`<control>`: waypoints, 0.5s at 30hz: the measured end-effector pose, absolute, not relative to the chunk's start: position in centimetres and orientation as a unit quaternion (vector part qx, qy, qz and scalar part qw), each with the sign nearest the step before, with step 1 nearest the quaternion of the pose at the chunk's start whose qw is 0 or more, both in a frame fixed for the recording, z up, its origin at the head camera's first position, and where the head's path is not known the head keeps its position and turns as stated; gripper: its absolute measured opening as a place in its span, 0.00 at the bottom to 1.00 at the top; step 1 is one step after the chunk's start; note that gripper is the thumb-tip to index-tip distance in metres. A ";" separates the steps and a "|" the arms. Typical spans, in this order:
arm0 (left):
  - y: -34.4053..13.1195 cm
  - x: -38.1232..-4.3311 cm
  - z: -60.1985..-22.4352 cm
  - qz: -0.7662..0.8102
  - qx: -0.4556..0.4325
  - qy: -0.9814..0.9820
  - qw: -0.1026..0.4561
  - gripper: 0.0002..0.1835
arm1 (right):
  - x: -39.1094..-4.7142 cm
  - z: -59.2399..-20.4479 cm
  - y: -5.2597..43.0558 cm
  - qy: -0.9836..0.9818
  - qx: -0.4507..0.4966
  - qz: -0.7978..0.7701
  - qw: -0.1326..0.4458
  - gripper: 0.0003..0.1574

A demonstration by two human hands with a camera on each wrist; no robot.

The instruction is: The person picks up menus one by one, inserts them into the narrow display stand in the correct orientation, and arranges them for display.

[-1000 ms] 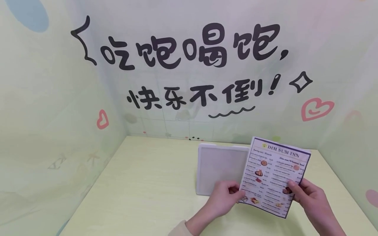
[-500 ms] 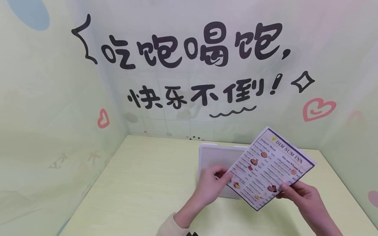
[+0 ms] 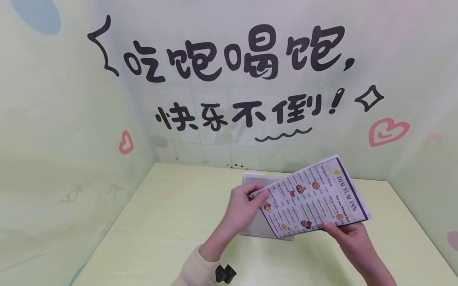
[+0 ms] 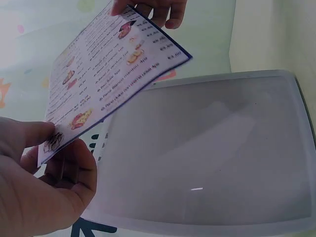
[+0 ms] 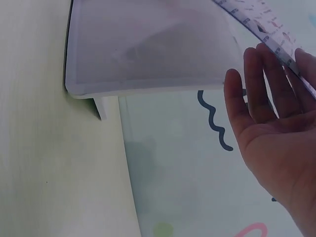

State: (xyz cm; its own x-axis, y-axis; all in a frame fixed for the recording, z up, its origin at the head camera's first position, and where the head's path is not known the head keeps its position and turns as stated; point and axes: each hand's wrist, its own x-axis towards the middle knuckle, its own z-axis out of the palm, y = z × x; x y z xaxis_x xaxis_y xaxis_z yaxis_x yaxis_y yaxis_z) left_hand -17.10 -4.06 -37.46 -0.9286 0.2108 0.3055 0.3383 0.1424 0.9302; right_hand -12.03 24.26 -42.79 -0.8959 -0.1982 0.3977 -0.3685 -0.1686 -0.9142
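A printed "DIM SUM INN" menu is held up over the table, turned sideways with its title at the right. At its lower left corner, my left hand pinches the sheet between thumb and curled fingers. My right hand holds the lower edge, thumb on the printed face and fingers behind, as the right wrist view also shows of the hand. Behind the menu stands a white-framed stand with a grey panel, partly hidden. The left wrist view shows more of its panel, lying apart from the menu.
The stand has a support leg at its back, seen in the right wrist view. A pale wooden table lies below, enclosed by printed wall sheets at the back and both sides. A black clip-like piece sits by the left sleeve.
The menu has turned clockwise, from nearly upright to sideways. My left hand has moved up and left, still pinching the corner, while my right hand has shifted slightly left and down.
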 end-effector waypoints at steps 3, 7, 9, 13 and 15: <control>-4.3 -17.2 -37.1 -0.636 -0.178 -0.749 0.053 0.06 | -12.4 -42.5 23.8 -0.638 0.227 0.733 0.060 0.39; -4.6 -17.5 -36.7 -0.649 -0.178 -0.737 0.056 0.09 | -12.8 -42.1 23.3 -0.626 0.238 0.739 0.071 0.39; -4.6 -17.7 -36.6 -0.661 -0.175 -0.728 0.051 0.13 | -13.0 -41.8 23.0 -0.621 0.236 0.743 0.078 0.38; -4.7 -18.1 -36.5 -0.682 -0.165 -0.711 0.046 0.19 | -13.5 -41.3 22.7 -0.607 0.235 0.754 0.086 0.38; -4.8 -18.3 -36.5 -0.688 -0.161 -0.706 0.048 0.20 | -13.8 -41.0 22.5 -0.600 0.235 0.759 0.091 0.38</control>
